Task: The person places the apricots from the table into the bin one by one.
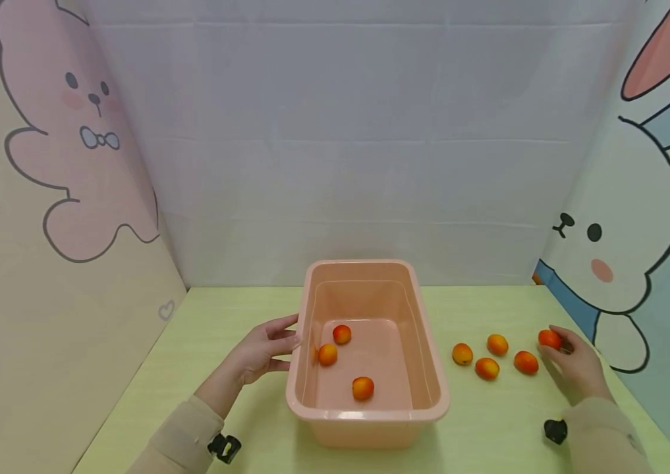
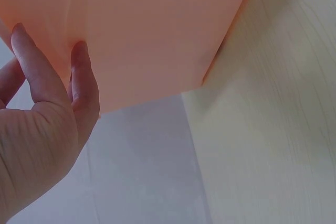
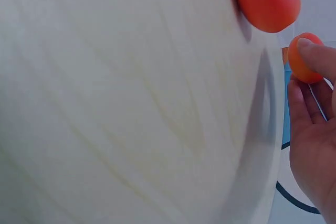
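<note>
A pink plastic basin (image 1: 370, 416) stands on the table with three small orange-red fruits inside, one of them a fruit (image 1: 362, 388) near its front. My left hand (image 1: 265, 352) rests its fingertips against the basin's left side; in the left wrist view its fingers (image 2: 84, 74) touch the outer wall without curling round it. At the right, my right hand (image 1: 576, 362) pinches an orange-red fruit (image 1: 549, 339) between thumb and fingers. The right wrist view shows that fruit (image 3: 304, 59) held off the tabletop. Another fruit (image 3: 268, 1) lies close to it.
Several loose fruits lie between the basin and my right hand, among them a fruit (image 1: 462, 354) nearest the basin and a fruit (image 1: 526, 363) nearest the hand. The pale table (image 1: 489, 428) ends at a white back wall (image 1: 364, 145), with cartoon-printed panels on both sides.
</note>
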`<act>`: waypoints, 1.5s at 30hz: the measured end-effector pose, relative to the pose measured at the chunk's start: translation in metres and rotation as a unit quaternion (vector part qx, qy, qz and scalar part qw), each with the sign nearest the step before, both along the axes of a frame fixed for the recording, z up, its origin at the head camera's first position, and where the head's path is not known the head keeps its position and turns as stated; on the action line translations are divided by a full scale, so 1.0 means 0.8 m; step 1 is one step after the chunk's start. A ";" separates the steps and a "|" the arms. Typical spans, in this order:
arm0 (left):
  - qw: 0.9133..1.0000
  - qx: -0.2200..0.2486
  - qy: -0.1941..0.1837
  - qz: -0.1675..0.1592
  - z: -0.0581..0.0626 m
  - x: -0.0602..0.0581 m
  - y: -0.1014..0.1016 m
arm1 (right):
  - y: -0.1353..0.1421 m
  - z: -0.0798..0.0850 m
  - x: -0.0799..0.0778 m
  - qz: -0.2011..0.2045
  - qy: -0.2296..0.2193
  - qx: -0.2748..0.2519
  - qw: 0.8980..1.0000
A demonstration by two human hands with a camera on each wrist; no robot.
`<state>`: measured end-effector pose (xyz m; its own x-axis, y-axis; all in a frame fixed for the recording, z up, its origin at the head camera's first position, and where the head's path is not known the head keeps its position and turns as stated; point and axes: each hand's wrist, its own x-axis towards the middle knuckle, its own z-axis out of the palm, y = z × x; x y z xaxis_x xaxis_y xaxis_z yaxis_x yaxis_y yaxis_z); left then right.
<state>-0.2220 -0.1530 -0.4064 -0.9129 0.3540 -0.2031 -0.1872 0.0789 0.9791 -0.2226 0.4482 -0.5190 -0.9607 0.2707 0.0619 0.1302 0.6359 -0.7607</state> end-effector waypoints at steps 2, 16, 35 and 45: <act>1.000 0.000 0.002 -0.001 0.000 0.000 0.000 | -0.001 0.005 -0.001 0.003 0.005 -0.004 1.000; 1.000 0.000 0.000 -0.002 -0.001 -0.001 0.000 | -0.021 0.053 -0.014 0.016 0.029 0.011 0.999; 1.000 -0.002 0.008 -0.003 -0.002 -0.001 -0.002 | -0.107 0.126 -0.049 0.058 0.123 -0.021 0.991; 1.000 0.001 0.011 -0.010 -0.002 0.000 -0.002 | -0.158 0.177 -0.062 0.104 0.145 -0.049 0.983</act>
<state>-0.2223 -0.1548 -0.4078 -0.9102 0.3723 -0.1814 -0.1632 0.0802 0.9833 -0.2726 0.3218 -0.3772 -0.9417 0.0885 0.3246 -0.2264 0.5470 -0.8060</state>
